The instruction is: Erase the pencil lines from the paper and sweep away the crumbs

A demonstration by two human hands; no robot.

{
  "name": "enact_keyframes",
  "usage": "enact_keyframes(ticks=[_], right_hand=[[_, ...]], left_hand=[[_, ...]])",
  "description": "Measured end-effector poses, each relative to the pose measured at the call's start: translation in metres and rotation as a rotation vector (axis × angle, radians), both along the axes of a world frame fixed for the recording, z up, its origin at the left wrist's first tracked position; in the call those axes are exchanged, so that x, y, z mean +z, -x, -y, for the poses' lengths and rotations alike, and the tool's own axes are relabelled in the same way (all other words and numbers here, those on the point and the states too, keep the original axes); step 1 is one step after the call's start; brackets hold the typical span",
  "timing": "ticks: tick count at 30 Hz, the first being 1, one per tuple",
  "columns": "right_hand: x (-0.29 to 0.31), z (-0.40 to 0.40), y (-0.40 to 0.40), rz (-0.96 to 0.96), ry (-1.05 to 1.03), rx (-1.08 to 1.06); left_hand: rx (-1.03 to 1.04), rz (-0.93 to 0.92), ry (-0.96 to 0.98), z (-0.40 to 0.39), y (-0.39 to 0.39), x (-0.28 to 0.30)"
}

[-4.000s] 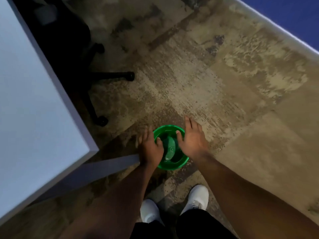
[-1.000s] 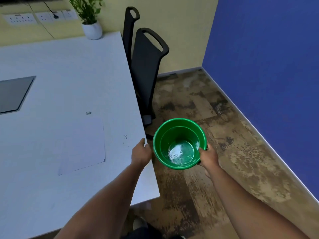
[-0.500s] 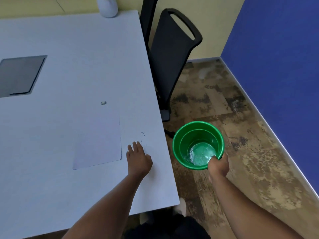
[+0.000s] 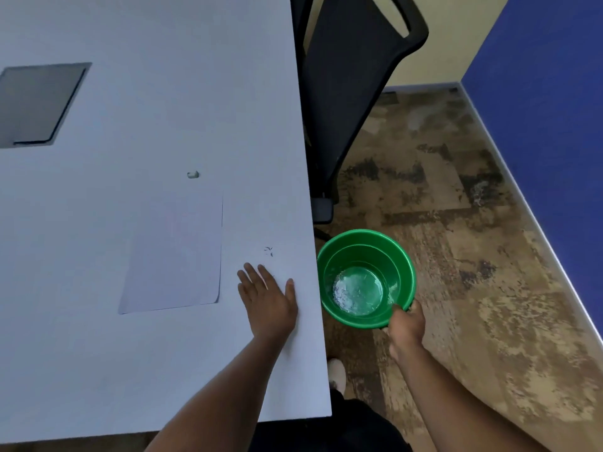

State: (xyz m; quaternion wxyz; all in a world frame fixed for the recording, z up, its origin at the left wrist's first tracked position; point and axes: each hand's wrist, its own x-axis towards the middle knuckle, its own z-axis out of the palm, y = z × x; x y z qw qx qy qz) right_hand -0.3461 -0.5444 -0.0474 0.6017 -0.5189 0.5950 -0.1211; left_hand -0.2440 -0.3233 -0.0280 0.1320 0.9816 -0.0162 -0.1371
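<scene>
We are looking down at a large white rectangular table [image 4: 130, 93] filling the left and centre of the frame. Our left hand [image 4: 269, 298] is lying flat on the tabletop near its right edge, fingers straight and spread, gripping nothing. Just left of that hand, a white sheet of paper [image 4: 173, 252] with rounded corners is lying flat on the table; we cannot tell whether any pencil lines are showing on it. Just above the fingertips, a small cluster of dark eraser crumbs [image 4: 269, 251] is sitting on the bare tabletop, between the paper and the table's right edge. Above the paper's upper right corner, a small white eraser [image 4: 193, 174] is resting apart from the sheet.

Our right hand [image 4: 406, 324] is holding a round green plastic bucket [image 4: 365, 278] by its near rim, fingers curled round the edge, at the lower centre-right of the frame. The bucket is hanging just beside the table's right edge, off the tabletop and over the mottled brown floor [image 4: 473, 256], its open mouth facing up at us.

At the upper left, a dark grey rectangular panel [image 4: 39, 102] is sitting in the table surface. A black office chair [image 4: 352, 93] is standing against the table's right edge at the top centre, and a blue wall [image 4: 548, 93] is running down the right side.
</scene>
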Motion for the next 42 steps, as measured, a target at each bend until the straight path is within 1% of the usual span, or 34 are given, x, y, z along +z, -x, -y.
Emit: enact_keyframes(ticks=[2,3,6,8,9,11,13,16,18,20,21,23,25,27,28,29,31,34,37,40,42], right_hand=[[-0.006,0.002,-0.003,0.000,-0.018,0.028],[-0.009,0.001,-0.004,-0.002,-0.026,0.040],[-0.016,-0.004,-0.007,0.000,-0.047,0.066],[-0.020,-0.006,-0.009,0.000,-0.050,0.070],[-0.022,-0.006,-0.010,-0.003,-0.050,0.077],[-0.025,-0.005,-0.010,-0.013,-0.061,0.094],[-0.027,-0.004,-0.009,-0.023,-0.071,0.100],[-0.027,-0.003,-0.010,-0.022,-0.081,0.105],[-0.027,-0.003,-0.012,-0.020,-0.089,0.116],[-0.026,-0.004,-0.013,-0.008,-0.097,0.117],[-0.026,-0.004,-0.013,-0.002,-0.097,0.114],[-0.025,-0.003,-0.014,0.007,-0.093,0.110],[-0.025,-0.003,-0.015,0.013,-0.098,0.108],[-0.025,-0.004,-0.016,0.019,-0.098,0.102],[-0.025,-0.004,-0.016,0.023,-0.094,0.103],[-0.024,-0.003,-0.017,0.024,-0.092,0.106],[-0.024,-0.002,-0.017,0.017,-0.093,0.111],[-0.023,-0.001,-0.018,0.013,-0.084,0.110],[-0.023,-0.002,-0.020,0.029,-0.089,0.114],[-0.025,-0.004,-0.021,0.033,-0.094,0.116],[-0.027,-0.004,-0.021,0.031,-0.094,0.122]], left_hand=[[-0.113,-0.010,0.010,0.010,0.005,-0.002],[-0.207,-0.014,0.036,0.016,0.010,-0.002],[-0.519,-0.014,0.198,0.039,0.026,0.001],[-0.650,-0.008,0.271,0.053,0.034,0.003],[-0.657,0.005,0.296,0.057,0.036,0.004],[-0.570,0.048,0.315,0.057,0.035,0.007],[-0.403,0.087,0.251,0.048,0.028,0.007],[-0.150,0.040,0.125,0.032,0.015,0.003],[-0.104,-0.002,0.064,0.030,0.010,0.000],[-0.152,-0.001,0.023,0.032,0.011,-0.004],[-0.216,0.007,0.017,0.035,0.012,-0.005],[-0.416,0.025,0.022,0.042,0.016,-0.006],[-0.599,0.015,0.050,0.052,0.022,-0.007],[-0.693,-0.001,0.098,0.060,0.024,-0.007],[-0.707,0.002,0.123,0.061,0.024,-0.006],[-0.692,0.010,0.149,0.060,0.023,-0.006],[-0.574,0.046,0.187,0.052,0.016,-0.003],[-0.281,0.105,0.110,0.031,-0.007,0.000],[-0.052,0.097,0.066,0.011,-0.035,-0.001],[0.008,0.051,0.053,-0.001,-0.053,-0.005],[-0.040,0.026,0.032,-0.001,-0.053,-0.008]])
